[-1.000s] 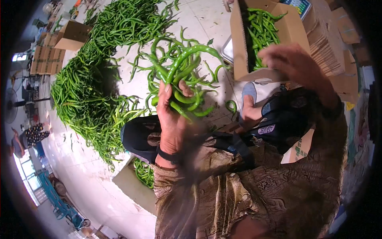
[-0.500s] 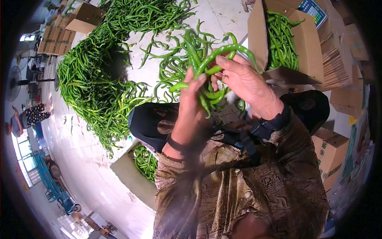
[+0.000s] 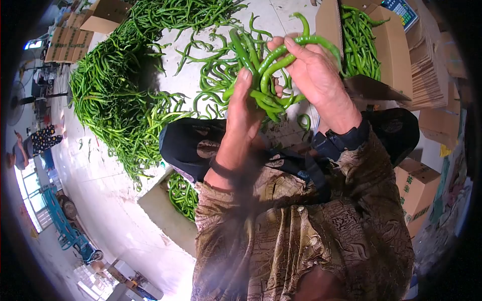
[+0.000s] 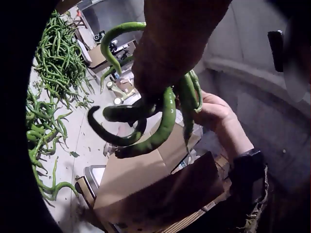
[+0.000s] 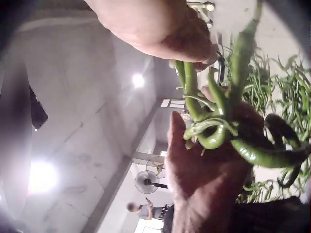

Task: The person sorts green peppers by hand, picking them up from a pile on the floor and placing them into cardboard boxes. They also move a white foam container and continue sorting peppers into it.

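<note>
In the head view my left hand (image 3: 243, 110) holds a bunch of green chili peppers (image 3: 266, 103), thumb over them and tips jutting out several ways. The right wrist view shows that palm (image 5: 209, 170) turned up with the peppers lying across it. Close to its right, my right hand (image 3: 319, 75) pinches a pair of long curved peppers (image 3: 326, 42) between thumb and fingers. Their lower ends reach the bunch. Seen from the left wrist, several peppers (image 4: 167, 119) hang below the near hand, with my right hand (image 4: 218, 114) behind them.
An open carton (image 3: 394, 55) of peppers stands at upper right, by a scale with keys (image 3: 401, 12). A large pepper heap (image 3: 110, 95) covers the floor at left; loose peppers (image 3: 213, 80) lie ahead. A grey bin (image 3: 160, 205) is by my left knee, a closed carton (image 3: 416, 188) at right.
My right hand came from over the carton to the bunch in the left hand and took hold of long peppers. It has since shifted slightly up and right with them.
</note>
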`<state>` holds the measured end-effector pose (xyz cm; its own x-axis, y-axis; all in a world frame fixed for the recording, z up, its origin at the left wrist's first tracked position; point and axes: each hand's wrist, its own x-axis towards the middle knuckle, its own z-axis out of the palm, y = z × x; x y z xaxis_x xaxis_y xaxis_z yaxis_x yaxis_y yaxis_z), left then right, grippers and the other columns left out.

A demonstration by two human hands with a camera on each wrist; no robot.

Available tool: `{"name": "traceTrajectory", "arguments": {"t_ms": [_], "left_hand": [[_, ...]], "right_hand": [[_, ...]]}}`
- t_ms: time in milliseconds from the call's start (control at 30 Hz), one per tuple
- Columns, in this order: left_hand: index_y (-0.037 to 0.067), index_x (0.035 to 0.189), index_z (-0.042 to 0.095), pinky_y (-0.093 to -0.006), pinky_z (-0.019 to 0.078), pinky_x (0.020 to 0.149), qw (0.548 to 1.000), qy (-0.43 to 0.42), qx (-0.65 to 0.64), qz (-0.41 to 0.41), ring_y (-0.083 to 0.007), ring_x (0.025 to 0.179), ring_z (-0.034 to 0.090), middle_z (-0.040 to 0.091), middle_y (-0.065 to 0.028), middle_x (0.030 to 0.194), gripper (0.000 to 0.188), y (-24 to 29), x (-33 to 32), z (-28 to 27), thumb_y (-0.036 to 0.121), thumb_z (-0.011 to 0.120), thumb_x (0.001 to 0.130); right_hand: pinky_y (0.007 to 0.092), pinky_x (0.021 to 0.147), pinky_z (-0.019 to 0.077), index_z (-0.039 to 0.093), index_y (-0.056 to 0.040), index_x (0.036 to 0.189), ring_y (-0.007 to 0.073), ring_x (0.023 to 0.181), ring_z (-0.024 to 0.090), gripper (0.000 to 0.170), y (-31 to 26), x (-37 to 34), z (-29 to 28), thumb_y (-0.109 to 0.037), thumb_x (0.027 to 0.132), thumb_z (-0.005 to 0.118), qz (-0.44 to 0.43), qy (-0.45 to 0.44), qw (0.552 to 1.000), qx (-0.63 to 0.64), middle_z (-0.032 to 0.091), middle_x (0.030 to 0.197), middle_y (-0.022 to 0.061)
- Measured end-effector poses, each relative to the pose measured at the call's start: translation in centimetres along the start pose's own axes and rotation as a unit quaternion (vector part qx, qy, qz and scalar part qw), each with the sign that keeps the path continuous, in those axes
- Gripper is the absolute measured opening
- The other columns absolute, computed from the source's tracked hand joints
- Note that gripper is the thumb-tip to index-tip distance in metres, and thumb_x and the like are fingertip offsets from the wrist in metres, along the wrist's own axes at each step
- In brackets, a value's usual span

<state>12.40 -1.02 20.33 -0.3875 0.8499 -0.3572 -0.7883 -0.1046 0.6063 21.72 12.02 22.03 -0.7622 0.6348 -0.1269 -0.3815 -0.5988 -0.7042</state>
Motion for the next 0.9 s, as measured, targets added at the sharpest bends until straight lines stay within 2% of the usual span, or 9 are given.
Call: {"name": "traceTrajectory", "arguments": {"t_ms": [133,167,200,300,433,500,733,800,900], "left_hand": [[0.005,0.127,0.046,-0.0387,0.0546,0.075,0.996,-0.06,-0.06,-0.024,-0.0248,0.084,0.061,0.059,-0.0142,0.1,0.048,0.6,-0.3,0.4,0.044,0.042,0.098],[0.005,0.13,0.045,-0.0399,0.0559,0.074,0.999,-0.02,-0.046,-0.011,-0.0271,0.085,0.062,0.059,-0.0156,0.102,0.053,0.6,-0.4,0.8,0.046,0.041,0.098],[0.005,0.13,0.045,-0.0399,0.0559,0.074,0.999,-0.02,-0.046,-0.01,-0.0271,0.085,0.062,0.059,-0.0156,0.102,0.053,0.6,-0.4,0.7,0.046,0.041,0.098],[0.004,0.133,0.041,-0.0404,0.0571,0.072,0.996,-0.082,-0.031,-0.027,-0.0303,0.091,0.063,0.058,-0.0168,0.111,0.058,0.6,-0.3,0.4,0.049,0.042,0.096],[0.005,0.128,0.051,-0.0448,0.0475,0.092,0.959,-0.232,-0.13,-0.099,-0.0281,0.104,0.059,0.058,-0.0135,0.122,0.051,0.3,0.2,-0.2,0.044,0.047,0.096],[0.005,0.13,0.044,-0.0404,0.0545,0.076,0.99,0.001,-0.131,-0.053,-0.0271,0.089,0.063,0.06,-0.0167,0.108,0.055,0.2,-0.3,1.3,0.049,0.042,0.096],[0.007,0.121,0.049,-0.0343,0.0504,0.068,0.999,-0.013,-0.044,-0.011,-0.0202,0.081,0.059,0.062,-0.0111,0.095,0.03,-0.7,0.6,-0.6,0.023,0.05,0.095],[0.006,0.119,0.049,-0.0306,0.0489,0.066,1.0,0.024,-0.016,-0.006,-0.0182,0.077,0.057,0.06,-0.01,0.091,0.026,-0.8,0.9,-1.0,0.017,0.05,0.096],[0.005,0.123,0.048,-0.0278,0.0467,0.065,0.997,0.081,-0.008,0.009,-0.0162,0.074,0.054,0.058,-0.0097,0.088,0.031,-0.6,1.1,-1.6,0.024,0.049,0.098]], "right_hand": [[0.0267,0.075,0.0495,0.062,-0.0039,0.101,0.0145,0.087,0.06,0.017,0.0,-0.6,1.8,-0.018,0.093,0.056,-0.05,-0.065,0.983,-0.166,0.062,0.101,0.0068],[0.0258,0.074,0.0493,0.066,-0.0051,0.1,0.0133,0.089,0.059,0.018,-1.0,-1.2,1.8,-0.018,0.09,0.059,-0.125,-0.058,0.92,-0.367,0.06,0.101,0.0055],[0.0258,0.074,0.0493,0.066,-0.0051,0.1,0.0133,0.089,0.059,0.018,-0.8,-1.2,1.8,-0.018,0.09,0.059,-0.126,-0.059,0.92,-0.367,0.06,0.101,0.0055],[0.0263,0.073,0.0494,0.069,-0.0062,0.098,0.0126,0.089,0.059,0.019,-0.5,-1.3,1.5,-0.02,0.087,0.063,-0.238,-0.026,0.91,-0.339,0.058,0.101,0.005],[0.0324,0.077,0.0525,0.056,-0.0114,0.116,0.0184,0.098,0.06,0.025,-0.6,-1.0,-0.1,-0.024,0.095,0.058,0.009,-0.043,0.999,0.03,0.064,0.107,0.0078],[0.0305,0.082,0.0488,0.055,-0.0079,0.115,0.0184,0.103,0.058,0.025,-0.1,-0.7,-1.3,-0.023,0.096,0.057,0.009,-0.021,0.998,0.062,0.062,0.113,0.009],[0.0324,0.087,0.0458,0.054,-0.0025,0.112,0.0197,0.104,0.057,0.022,-0.5,-2.1,-1.5,-0.019,0.097,0.054,-0.113,0.05,0.991,-0.043,0.059,0.119,0.0138],[0.0333,0.081,0.0474,0.055,-0.0028,0.106,0.0188,0.097,0.057,0.018,-1.9,-2.5,0.0,-0.018,0.097,0.054,-0.242,0.082,0.922,-0.292,0.061,0.11,0.0137],[0.0286,0.073,0.0477,0.057,-0.0021,0.104,0.0151,0.082,0.061,0.028,-3.1,-3.7,1.7,-0.029,0.095,0.055,-0.263,0.082,0.886,-0.373,0.063,0.091,0.0088]]}}
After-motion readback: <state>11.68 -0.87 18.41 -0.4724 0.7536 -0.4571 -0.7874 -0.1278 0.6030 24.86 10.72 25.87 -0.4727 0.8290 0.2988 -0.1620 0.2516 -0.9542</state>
